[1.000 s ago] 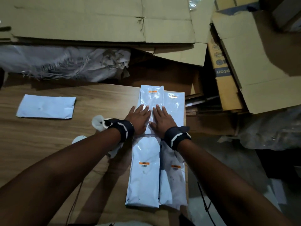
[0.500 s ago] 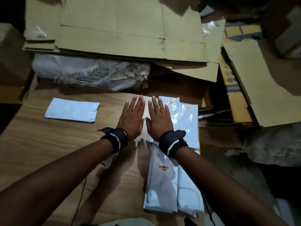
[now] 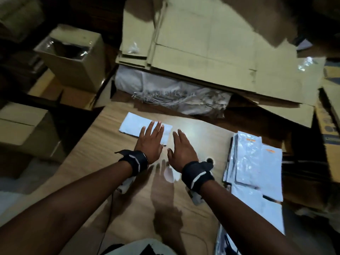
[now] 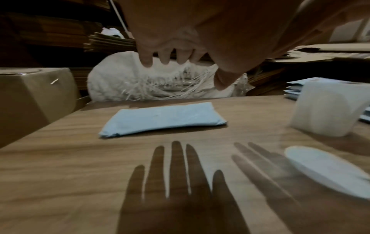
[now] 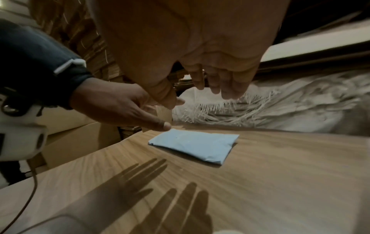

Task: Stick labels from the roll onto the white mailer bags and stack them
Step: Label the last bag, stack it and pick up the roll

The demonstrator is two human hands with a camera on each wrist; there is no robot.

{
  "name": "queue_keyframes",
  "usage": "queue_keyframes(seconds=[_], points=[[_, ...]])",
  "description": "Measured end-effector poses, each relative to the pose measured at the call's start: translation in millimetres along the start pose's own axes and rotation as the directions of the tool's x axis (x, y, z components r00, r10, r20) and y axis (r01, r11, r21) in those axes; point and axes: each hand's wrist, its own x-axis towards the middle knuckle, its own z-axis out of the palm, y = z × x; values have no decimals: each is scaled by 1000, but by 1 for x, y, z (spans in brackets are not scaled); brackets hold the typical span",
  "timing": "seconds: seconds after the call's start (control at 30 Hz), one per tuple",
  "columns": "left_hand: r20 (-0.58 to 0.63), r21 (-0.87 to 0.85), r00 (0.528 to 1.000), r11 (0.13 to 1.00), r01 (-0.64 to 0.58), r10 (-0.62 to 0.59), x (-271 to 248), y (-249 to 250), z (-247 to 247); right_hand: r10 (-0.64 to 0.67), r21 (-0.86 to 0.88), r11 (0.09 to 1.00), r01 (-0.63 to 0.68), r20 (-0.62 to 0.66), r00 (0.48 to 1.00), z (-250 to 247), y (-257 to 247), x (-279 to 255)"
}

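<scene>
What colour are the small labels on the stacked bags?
Orange; the labels on the stacked bags show best in the head view.

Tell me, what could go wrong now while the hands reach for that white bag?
The stack of labelled bags lies at the table's right edge, some overhanging, so a nudge from the right hand or arm might tip them off. The label roll stands close beside the reaching hands and could get knocked over. The single white bag under the left hand lies loose, so it may slide away instead of lifting.
</scene>
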Motion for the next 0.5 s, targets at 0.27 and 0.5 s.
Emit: queue_keyframes(seconds=[0.27,0.5], points=[[386,-159,923,984,84,-17,3,-120,43,152,-21,988,-152,259,954,61,-52,57],[351,-145,936,989,39,15,1,-161,61,87,-85,995,-61,354,931,98,-63,98]])
